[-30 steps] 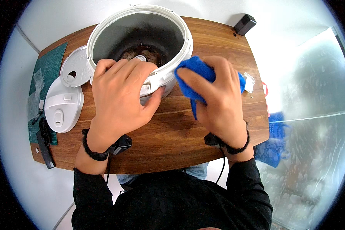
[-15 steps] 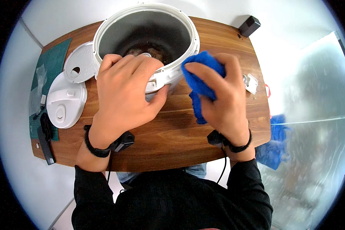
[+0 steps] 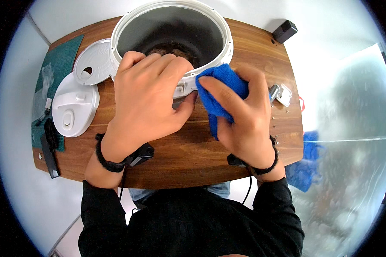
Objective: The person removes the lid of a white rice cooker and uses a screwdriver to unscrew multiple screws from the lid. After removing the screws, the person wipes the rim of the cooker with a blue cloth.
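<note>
Fingers of your right hand [image 3: 244, 122] press flat and together over a folded blue cloth [image 3: 221, 92], soft and nubby like microfibre, pinning it against the near rim of the white cooker body [image 3: 171, 43]; its loose end hangs down under your palm. Your left hand [image 3: 148, 100] lies spread over that same rim at about 6 o'clock on the ring, fingers curled over the edge into the opening, thumb touching the rim's front latch.

The cooker body is a round, smooth plastic shell with a dull grey metal well inside, sitting at the far middle of the brown wood-grain table [image 3: 261, 55].

Compared with half a second ago, the cloth has slid left along the rim, so it now sits just beside your left thumb; the cooker sits slightly farther left in view.

At 9 o'clock from the cooker lies a round white inner lid plate [image 3: 92, 62] with a hole, touching it. At 8 o'clock rests a glossy domed white lid [image 3: 75, 105]. Beyond those, a green mat [image 3: 62, 64] covers the table's left edge. A small black block [image 3: 284, 31] stands at 2 o'clock.
</note>
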Action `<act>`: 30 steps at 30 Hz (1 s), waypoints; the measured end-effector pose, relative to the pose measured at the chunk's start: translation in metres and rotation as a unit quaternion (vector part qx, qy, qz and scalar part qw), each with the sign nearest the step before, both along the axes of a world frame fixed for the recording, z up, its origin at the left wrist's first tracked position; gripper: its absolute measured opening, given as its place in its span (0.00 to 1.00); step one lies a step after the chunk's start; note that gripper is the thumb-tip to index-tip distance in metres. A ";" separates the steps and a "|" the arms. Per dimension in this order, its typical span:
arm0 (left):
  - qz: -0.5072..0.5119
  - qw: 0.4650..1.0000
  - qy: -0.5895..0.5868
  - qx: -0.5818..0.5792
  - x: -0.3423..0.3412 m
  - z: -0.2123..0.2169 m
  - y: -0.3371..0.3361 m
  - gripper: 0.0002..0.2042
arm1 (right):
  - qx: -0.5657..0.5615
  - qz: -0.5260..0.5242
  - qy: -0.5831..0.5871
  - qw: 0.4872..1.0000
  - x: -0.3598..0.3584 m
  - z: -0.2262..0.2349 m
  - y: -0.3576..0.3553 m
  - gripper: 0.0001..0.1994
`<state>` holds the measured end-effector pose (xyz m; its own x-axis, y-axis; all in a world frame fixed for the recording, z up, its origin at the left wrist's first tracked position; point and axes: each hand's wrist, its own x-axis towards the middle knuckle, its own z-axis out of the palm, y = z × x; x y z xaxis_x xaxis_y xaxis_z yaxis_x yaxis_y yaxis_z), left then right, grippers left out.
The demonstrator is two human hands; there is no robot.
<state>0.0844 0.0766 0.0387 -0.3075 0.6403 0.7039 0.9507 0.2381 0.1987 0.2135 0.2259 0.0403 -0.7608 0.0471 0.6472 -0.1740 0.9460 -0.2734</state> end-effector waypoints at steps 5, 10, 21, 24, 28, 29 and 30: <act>-0.009 1.000 -0.011 -0.005 0.000 0.001 0.000 0.17 | -0.003 0.018 0.030 0.999 -0.006 -0.009 -0.014 0.25; -0.018 1.000 -0.014 -0.009 -0.002 0.000 -0.004 0.17 | 0.009 0.009 -0.001 1.000 -0.002 0.002 0.003 0.26; 0.004 0.999 -0.020 -0.033 0.010 0.007 -0.002 0.20 | 0.009 0.016 0.037 0.999 -0.002 -0.009 0.003 0.27; 0.008 0.999 -0.021 -0.038 0.012 0.005 -0.001 0.21 | -0.005 0.029 0.037 0.999 -0.006 -0.006 0.004 0.27; 0.009 0.999 -0.045 -0.020 0.006 0.004 -0.004 0.19 | -0.004 0.002 0.039 0.999 -0.008 -0.004 0.023 0.25; 0.025 0.999 -0.040 -0.004 0.006 0.007 -0.003 0.20 | -0.005 -0.010 0.043 0.999 -0.009 -0.005 0.028 0.25; 0.025 0.999 -0.042 -0.006 0.004 0.008 -0.004 0.19 | -0.008 -0.025 0.045 0.999 -0.010 -0.004 0.032 0.25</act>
<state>0.0885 0.0729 0.0466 -0.3968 0.6312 0.6664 0.9177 0.2870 0.2746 0.2036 0.2580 0.0363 -0.6968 0.0936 0.7112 -0.1513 0.9500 -0.2733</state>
